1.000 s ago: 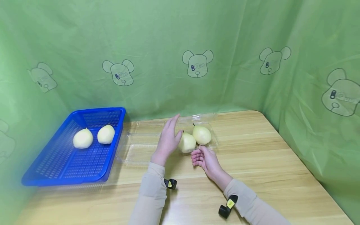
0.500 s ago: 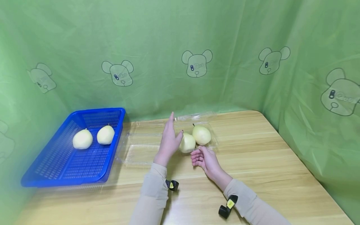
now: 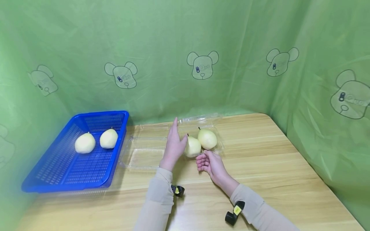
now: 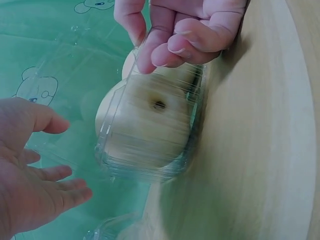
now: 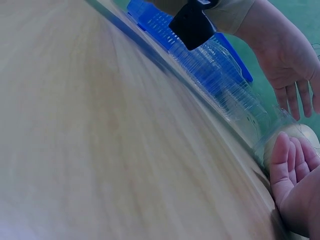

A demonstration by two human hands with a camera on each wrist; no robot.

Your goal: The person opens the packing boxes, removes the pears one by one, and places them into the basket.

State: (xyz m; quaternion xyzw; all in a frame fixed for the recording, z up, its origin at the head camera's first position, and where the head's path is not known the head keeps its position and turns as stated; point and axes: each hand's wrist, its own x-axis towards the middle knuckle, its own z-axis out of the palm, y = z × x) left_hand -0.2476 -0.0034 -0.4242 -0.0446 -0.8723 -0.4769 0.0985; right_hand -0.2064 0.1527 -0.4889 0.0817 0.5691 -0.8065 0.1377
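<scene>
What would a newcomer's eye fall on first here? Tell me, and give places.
Probably the bright blue basket at the left of the head view, with two pale fruits inside. Next, two pears in a clear plastic container near mid-table, the left hand beside them and the right hand pinching its near rim. Behind hangs a green curtain printed with cartoon animal faces.

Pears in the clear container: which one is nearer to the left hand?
The front left pear, beside the left hand; the other pear lies farther back and right.
</scene>
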